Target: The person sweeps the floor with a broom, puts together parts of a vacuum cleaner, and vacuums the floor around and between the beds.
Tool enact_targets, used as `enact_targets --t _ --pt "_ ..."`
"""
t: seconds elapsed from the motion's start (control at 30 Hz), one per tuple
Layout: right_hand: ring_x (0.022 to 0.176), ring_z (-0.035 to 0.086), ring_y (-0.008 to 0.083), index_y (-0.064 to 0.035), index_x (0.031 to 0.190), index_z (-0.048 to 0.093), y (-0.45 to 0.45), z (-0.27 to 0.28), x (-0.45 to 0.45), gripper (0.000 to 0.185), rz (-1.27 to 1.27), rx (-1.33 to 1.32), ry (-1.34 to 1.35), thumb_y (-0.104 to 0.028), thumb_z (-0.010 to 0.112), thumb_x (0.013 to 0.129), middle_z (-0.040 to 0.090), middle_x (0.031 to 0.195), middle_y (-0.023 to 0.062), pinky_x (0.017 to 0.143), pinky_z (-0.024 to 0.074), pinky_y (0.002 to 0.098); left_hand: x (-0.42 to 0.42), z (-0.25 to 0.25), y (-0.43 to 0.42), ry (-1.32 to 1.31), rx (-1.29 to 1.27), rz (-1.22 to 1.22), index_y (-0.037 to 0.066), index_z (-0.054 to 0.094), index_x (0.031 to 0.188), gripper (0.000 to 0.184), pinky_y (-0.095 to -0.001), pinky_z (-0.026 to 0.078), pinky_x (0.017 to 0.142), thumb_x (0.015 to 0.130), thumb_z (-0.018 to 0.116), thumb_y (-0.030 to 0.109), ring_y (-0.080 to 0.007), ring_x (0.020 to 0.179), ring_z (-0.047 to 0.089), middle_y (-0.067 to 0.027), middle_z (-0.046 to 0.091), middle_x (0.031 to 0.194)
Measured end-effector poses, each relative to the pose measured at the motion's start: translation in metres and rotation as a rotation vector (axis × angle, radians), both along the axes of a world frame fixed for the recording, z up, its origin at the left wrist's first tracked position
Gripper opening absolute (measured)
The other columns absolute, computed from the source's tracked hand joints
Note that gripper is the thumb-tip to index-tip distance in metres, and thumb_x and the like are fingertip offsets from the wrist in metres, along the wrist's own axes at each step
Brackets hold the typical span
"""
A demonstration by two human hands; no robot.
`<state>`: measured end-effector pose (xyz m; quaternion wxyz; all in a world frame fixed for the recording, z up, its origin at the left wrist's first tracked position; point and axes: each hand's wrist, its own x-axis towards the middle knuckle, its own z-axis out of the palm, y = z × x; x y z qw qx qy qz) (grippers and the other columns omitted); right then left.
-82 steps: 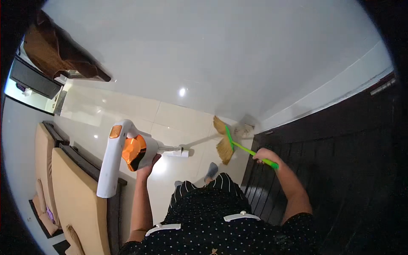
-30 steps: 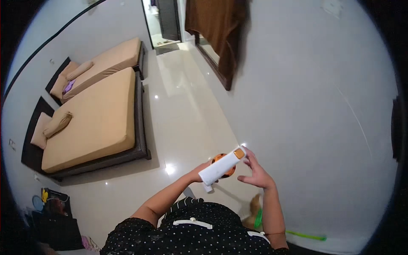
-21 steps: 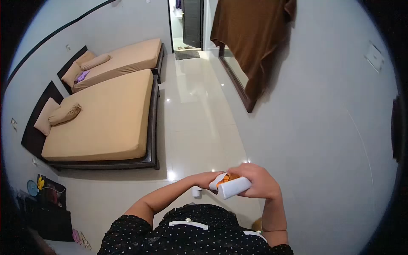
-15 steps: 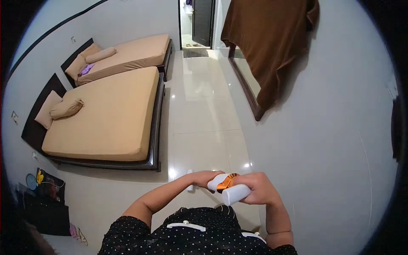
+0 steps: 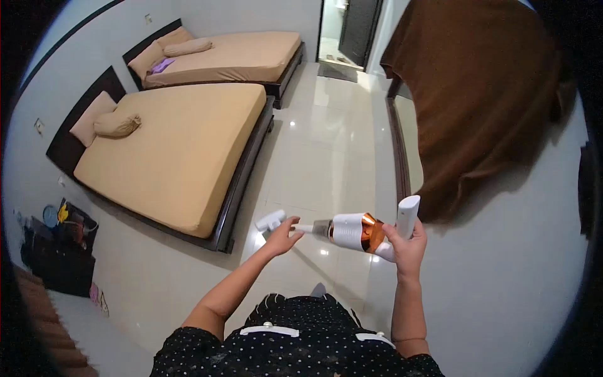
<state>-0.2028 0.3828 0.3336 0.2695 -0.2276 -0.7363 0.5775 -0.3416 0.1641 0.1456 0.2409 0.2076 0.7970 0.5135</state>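
A white and orange stick vacuum cleaner extends across in front of my body, its clear-grey section facing left. My right hand is wrapped round its white handle at the right end. My left hand is at the thin pale tube, with thumb and fingers on either side of it. Just past that hand is the white floor head. Part of the tube is hidden behind my left hand.
Two beds with beige sheets, a near one and a far one, stand on the left. On the right a brown cloth drapes over a framed mirror. A doorway with a dark door is at the back.
The vacuum cleaner has swung out to the right and its handle has come up. My right hand has moved right and forward, my left hand slightly forward. The view has turned.
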Motion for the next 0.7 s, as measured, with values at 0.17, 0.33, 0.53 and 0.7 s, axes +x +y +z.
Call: enact_targets --t 0.17,0.33,0.53,0.7 --pt "0.07 0.05 0.0096 -0.0009 0.09 0.049 0.018 -0.02 -0.07 0.033 0.106 -0.178 0.042 -0.008 0.068 0.064 0.053 0.079 0.0024 0.064 0.0415 0.0238 0.013 0.017 0.05 -0.756 0.225 0.179 0.004 0.026 0.125 0.062 -0.0388 0.038 0.085 0.082 0.039 0.047 -0.0257 0.105 0.045 -0.0153 0.038 0.121" --pt "0.075 0.05 0.0096 -0.0025 0.093 0.048 0.007 -0.024 -0.129 0.033 0.262 -0.218 0.054 -0.005 0.066 0.065 0.052 0.084 0.0025 0.068 0.0413 0.0239 -0.048 0.028 0.118 -1.234 0.808 0.213 0.002 0.015 0.127 0.079 -0.0438 0.035 0.09 0.077 0.042 0.057 -0.0293 0.108 0.042 -0.0182 0.035 0.121" --pt "0.074 0.05 0.0094 -0.0031 0.088 0.048 0.019 -0.038 -0.214 0.029 0.321 -0.151 0.02 -0.007 0.066 0.066 0.052 0.082 0.0019 0.066 0.0419 0.0238 -0.148 0.025 0.149 -1.34 1.018 0.178 0.016 0.04 0.117 0.053 -0.0415 0.037 0.088 0.079 0.041 0.053 -0.0215 0.105 0.045 -0.0057 0.046 0.115" --pt "0.079 0.05 0.0105 -0.0025 0.095 0.045 0.029 -0.036 -0.286 0.036 0.436 -0.202 0.016 -0.006 0.066 0.066 0.052 0.086 0.0036 0.068 0.042 0.0255 -0.22 0.038 0.152 -1.456 0.933 0.143 0.017 0.04 0.118 0.057 -0.0451 0.035 0.089 0.077 0.043 0.055 -0.0232 0.105 0.045 -0.0067 0.045 0.117"
